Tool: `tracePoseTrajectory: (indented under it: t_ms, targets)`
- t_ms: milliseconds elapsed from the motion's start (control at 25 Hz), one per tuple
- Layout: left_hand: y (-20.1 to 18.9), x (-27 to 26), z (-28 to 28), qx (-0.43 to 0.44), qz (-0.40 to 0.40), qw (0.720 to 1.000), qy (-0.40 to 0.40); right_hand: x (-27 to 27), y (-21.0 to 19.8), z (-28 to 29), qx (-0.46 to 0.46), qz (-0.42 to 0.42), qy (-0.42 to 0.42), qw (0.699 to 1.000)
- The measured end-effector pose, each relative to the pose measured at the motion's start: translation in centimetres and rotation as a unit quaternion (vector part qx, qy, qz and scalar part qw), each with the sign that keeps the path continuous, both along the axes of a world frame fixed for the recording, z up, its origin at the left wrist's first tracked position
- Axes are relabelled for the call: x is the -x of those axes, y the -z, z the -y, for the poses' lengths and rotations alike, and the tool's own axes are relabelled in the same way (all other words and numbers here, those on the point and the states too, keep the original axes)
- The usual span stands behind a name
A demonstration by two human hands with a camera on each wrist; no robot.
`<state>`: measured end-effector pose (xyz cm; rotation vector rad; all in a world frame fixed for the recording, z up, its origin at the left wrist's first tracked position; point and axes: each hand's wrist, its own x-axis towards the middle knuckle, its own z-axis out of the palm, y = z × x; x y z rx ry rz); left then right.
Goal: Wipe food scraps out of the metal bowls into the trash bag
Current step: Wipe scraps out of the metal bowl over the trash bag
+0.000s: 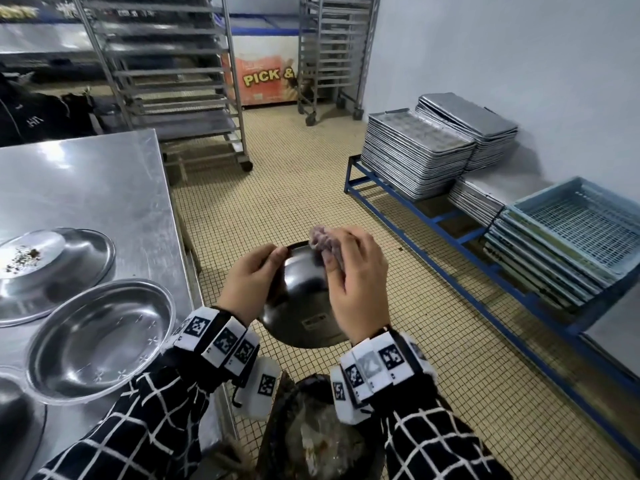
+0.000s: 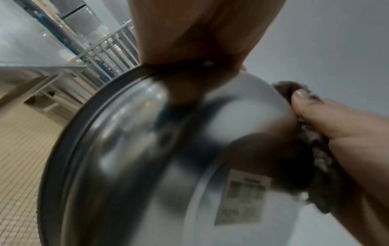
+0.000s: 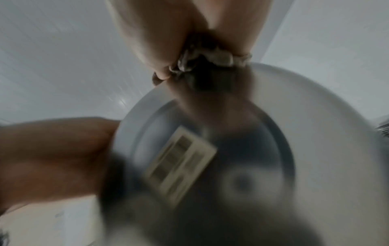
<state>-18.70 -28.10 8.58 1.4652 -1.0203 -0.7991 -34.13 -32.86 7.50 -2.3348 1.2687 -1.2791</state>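
My left hand (image 1: pixel 254 275) grips the rim of a metal bowl (image 1: pixel 304 299), tipped with its labelled underside toward me, above the trash bag (image 1: pixel 322 441) that stands open below. My right hand (image 1: pixel 353 271) holds a crumpled greyish cloth (image 1: pixel 320 237) at the bowl's far rim. In the left wrist view the bowl (image 2: pixel 147 158) fills the frame, with the cloth (image 2: pixel 315 149) at its right edge. The right wrist view is blurred, showing the cloth (image 3: pixel 210 61) against the bowl (image 3: pixel 273 149). The bowl's inside is hidden.
On the steel table (image 1: pixel 104 188) at left lie a clean bowl (image 1: pixel 100 337) and behind it a bowl with scraps (image 1: pixel 52 268). Stacked baking trays (image 1: pixel 415 157) and blue crates (image 1: pixel 571 230) sit on a blue rack at right. Wheeled racks (image 1: pixel 173 81) stand behind.
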Motion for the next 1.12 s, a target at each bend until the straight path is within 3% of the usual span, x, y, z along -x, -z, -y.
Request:
tracePoseTrajectory:
  t_ms: [120, 200, 320, 440, 520, 640, 680, 760, 800, 840, 880, 960, 1000, 1040, 1120]
  targets:
    - [-0.3, 0.0, 0.3, 0.0, -0.07, 0.997, -0.033, -0.5, 1.8, -1.4, 0.033, -0.019, 0.005, 0.999]
    - [-0.1, -0.1, 0.2, -0.004, -0.08, 0.997, -0.017, -0.2, 2.1, -1.1, -0.015, 0.076, 0.011, 0.997]
    - [-0.1, -0.3, -0.2, -0.004, -0.124, 0.992, -0.028, 1.0, 2.4, 0.2, -0.173, 0.22, 0.069, 0.958]
    - [-0.2, -0.5, -0.3, -0.014, -0.129, 0.991, -0.04, 1.4, 2.7, -0.5, -0.22, 0.188, 0.071, 0.955]
    - [-0.3, -0.6, -0.2, -0.017, -0.137, 0.99, -0.034, 0.2, 2.8, -1.9, -0.156, 0.144, 0.032, 0.977]
    - [-0.5, 0.0, -0.3, -0.012, -0.142, 0.99, -0.016, -2.1, 2.5, -3.2, -0.033, -0.003, 0.04, 0.999]
    - [-0.6, 0.3, -0.5, -0.009, -0.146, 0.989, -0.02, -2.3, 2.2, -2.8, -0.016, -0.013, 0.05, 0.999]
    - [-0.6, 0.4, -0.8, -0.001, -0.146, 0.989, -0.017, -1.8, 1.4, -1.9, -0.068, 0.077, 0.066, 0.993]
    - [-0.7, 0.3, -1.1, 0.008, -0.137, 0.99, -0.007, -1.1, 1.5, -1.3, -0.139, 0.155, 0.074, 0.975]
    - [-0.6, 0.1, -1.3, 0.02, -0.127, 0.992, 0.0, -0.2, 1.6, -0.6, -0.241, 0.232, 0.078, 0.939]
    - [-0.5, -0.1, -1.5, 0.034, -0.118, 0.992, 0.002, 0.8, 1.2, -0.3, -0.361, 0.316, 0.068, 0.875]
    - [0.0, -0.4, -1.9, 0.054, -0.099, 0.994, -0.004, 3.0, 0.5, 0.1, -0.531, 0.451, 0.02, 0.717]
    - [0.0, -0.4, -2.0, 0.065, -0.096, 0.993, -0.006, 4.0, -0.2, -0.1, -0.568, 0.471, -0.002, 0.675]
    - [0.1, -0.3, -2.2, 0.081, -0.094, 0.992, -0.001, 4.7, -0.8, -0.4, -0.587, 0.469, -0.028, 0.659]
    - [0.5, -0.2, -2.5, 0.103, -0.1, 0.99, -0.001, 5.1, -1.7, -0.7, -0.597, 0.442, -0.053, 0.667]
